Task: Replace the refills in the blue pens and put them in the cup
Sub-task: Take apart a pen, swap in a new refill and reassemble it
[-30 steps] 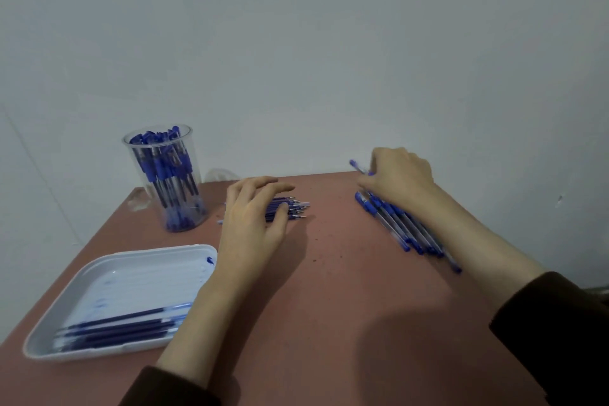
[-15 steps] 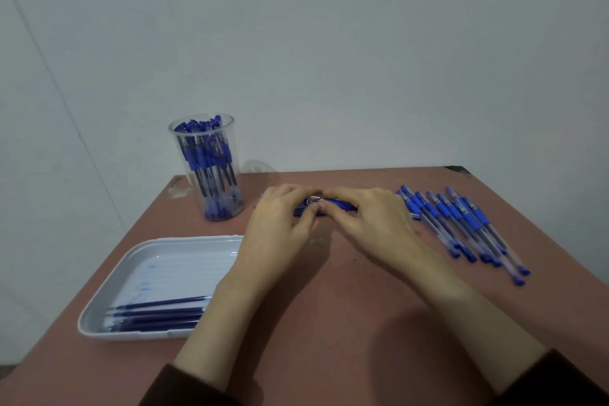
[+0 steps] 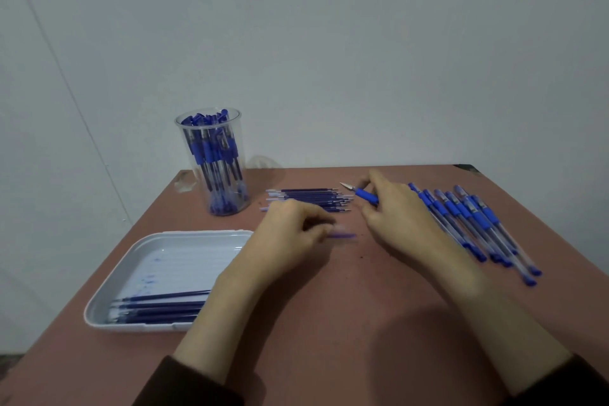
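My right hand grips a blue pen with its metal tip pointing left. My left hand pinches a blurred blue piece, which I cannot identify, just above the table. A pile of blue refills lies behind my left hand. Several blue pens lie in a row to the right of my right hand. A clear cup full of blue pens stands at the back left.
A white tray holding several refills sits at the front left of the reddish table. A plain wall stands right behind the table. A clear bit of plastic lies left of the cup.
My hands were together over the refill pile; they have drawn apart. The right hand now holds a pen with its tip bare, and the left has pulled back with a blue piece.
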A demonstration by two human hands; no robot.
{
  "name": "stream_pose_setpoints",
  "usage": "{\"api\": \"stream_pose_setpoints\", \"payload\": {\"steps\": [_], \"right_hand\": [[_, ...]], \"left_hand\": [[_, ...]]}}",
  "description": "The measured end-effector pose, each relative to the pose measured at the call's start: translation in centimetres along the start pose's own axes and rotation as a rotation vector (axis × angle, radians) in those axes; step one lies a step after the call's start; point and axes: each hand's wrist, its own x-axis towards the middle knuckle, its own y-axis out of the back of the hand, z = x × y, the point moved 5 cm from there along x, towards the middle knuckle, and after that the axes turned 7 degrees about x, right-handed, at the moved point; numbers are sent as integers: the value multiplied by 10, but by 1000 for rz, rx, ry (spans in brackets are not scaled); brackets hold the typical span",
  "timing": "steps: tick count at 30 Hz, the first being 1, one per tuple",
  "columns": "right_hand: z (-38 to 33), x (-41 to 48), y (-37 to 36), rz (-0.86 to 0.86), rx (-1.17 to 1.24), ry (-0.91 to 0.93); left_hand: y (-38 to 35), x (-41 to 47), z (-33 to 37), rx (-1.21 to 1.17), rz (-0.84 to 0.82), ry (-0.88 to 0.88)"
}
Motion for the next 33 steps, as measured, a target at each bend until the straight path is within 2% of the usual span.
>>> {"api": "stream_pose_setpoints", "payload": {"steps": [3,11,13,15,17,18,20,22,25,28,33], "right_hand": [[-3,0,3,58,97,25],[-8,-2,4,52,135,47],[-11,-6,4,36,167,46],[-12,-7,2,22,307,-5],[-15,-8,-1,-34,629,-95],[-19,-9,-4,-85,800,-144],[-30,-13,-8,-210,1076,-231],[-42,-20,-9,-363,1239,-287],[-47,-25,-13,-521,1431,-339],[-48,-24,-14,-547,1521,-319],[-50,-21,-14,-399,1349,-176]], "left_hand": [[-16,-3,9,-51,-226,-77],[-20,-9,10,-86,-386,-79],[-17,-7,6,-119,-312,-7],[-9,-2,-2,-194,-104,120],[0,1,-12,-355,90,248],[2,1,-14,-471,125,286],[3,0,-9,-757,81,293],[4,-1,0,-1019,18,257],[6,-1,7,-1245,-9,244],[5,0,7,-1321,11,256],[6,2,-1,-1395,111,314]]}}
